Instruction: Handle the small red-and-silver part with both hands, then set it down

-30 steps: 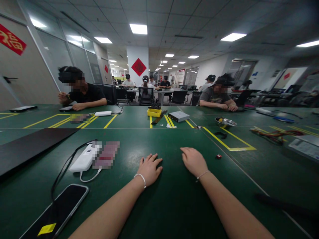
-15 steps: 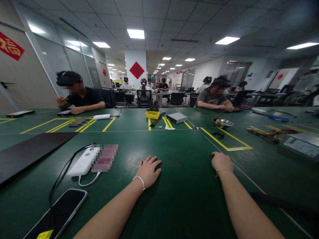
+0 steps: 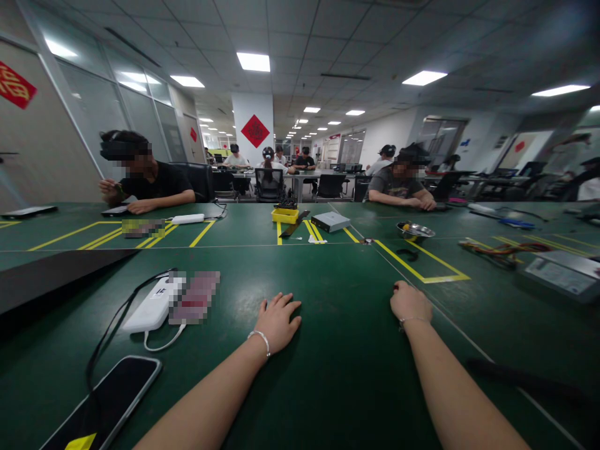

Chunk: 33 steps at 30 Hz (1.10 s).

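On the green surface (image 3: pixel 337 387), in the head view, the left hand (image 3: pixel 279 323) rests palm down, its fingers spread wide. The right hand (image 3: pixel 411 303) is curled, and a small dark-red piece (image 3: pixel 397 285) shows at its fingertips; whether the fingers grip it, I cannot tell. Left of the left hand lie a white slab-like device (image 3: pixel 152 307) and, nearer, a dark-screened phone (image 3: pixel 112 394). Beyond the right hand sits a metal bowl (image 3: pixel 424 232).

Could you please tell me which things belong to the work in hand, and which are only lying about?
Seemingly in use:
small red object, mostly hidden by the right hand

Apparently just lying about:
black-screened phone
nearer white device
yellow tray
grey box
metal bowl
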Motion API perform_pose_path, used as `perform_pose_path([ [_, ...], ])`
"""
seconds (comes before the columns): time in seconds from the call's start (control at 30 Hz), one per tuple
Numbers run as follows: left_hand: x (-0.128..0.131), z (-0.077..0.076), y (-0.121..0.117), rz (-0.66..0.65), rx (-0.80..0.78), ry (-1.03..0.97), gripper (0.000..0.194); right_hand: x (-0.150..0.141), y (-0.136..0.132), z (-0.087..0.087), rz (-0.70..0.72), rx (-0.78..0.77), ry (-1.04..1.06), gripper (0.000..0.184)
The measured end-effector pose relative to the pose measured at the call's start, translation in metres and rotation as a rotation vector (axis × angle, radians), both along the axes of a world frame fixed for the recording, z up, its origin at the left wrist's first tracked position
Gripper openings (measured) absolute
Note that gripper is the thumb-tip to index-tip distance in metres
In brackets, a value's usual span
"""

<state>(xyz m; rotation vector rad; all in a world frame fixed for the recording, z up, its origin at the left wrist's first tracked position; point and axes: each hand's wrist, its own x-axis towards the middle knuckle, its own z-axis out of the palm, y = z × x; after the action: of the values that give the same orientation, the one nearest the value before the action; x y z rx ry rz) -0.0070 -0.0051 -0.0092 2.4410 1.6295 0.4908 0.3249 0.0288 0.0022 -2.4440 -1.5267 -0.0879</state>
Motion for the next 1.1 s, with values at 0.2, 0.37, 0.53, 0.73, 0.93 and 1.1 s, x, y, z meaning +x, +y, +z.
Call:
perform_pose_path([
  [0.2, -0.001, -0.001, 0.001, -0.011, 0.003, -0.009, 0.037, -0.006, 0.001, -0.001, 0.01, 0.024, -0.05, 0.035],
  [0.37, -0.002, 0.0, 0.0, -0.014, -0.003, -0.021, 0.036, -0.014, 0.0, 0.005, 0.096, 0.102, -0.056, 0.035],
  [0.53, 0.0, 0.001, 0.0, 0.001, -0.005, -0.091, 0.035, -0.074, -0.009, 0.018, 0.537, 0.292, -0.103, 0.025],
  [0.73, 0.001, 0.004, 0.005, -0.116, -0.15, -0.494, 0.036, -0.165, -0.034, 0.012, 1.029, 0.343, -0.185, 0.014],
  [0.93, 0.0, 0.0, 0.013, -0.154, -0.398, -0.742, 0.022, -0.178, -0.04, 0.008, 1.125, 0.314, -0.097, 0.021],
  [1.1, 0.001, 0.004, 0.009, -0.096, -0.35, -0.786, 0.023, -0.132, -0.023, 0.016, 0.67, 0.384, -0.149, 0.035],
])
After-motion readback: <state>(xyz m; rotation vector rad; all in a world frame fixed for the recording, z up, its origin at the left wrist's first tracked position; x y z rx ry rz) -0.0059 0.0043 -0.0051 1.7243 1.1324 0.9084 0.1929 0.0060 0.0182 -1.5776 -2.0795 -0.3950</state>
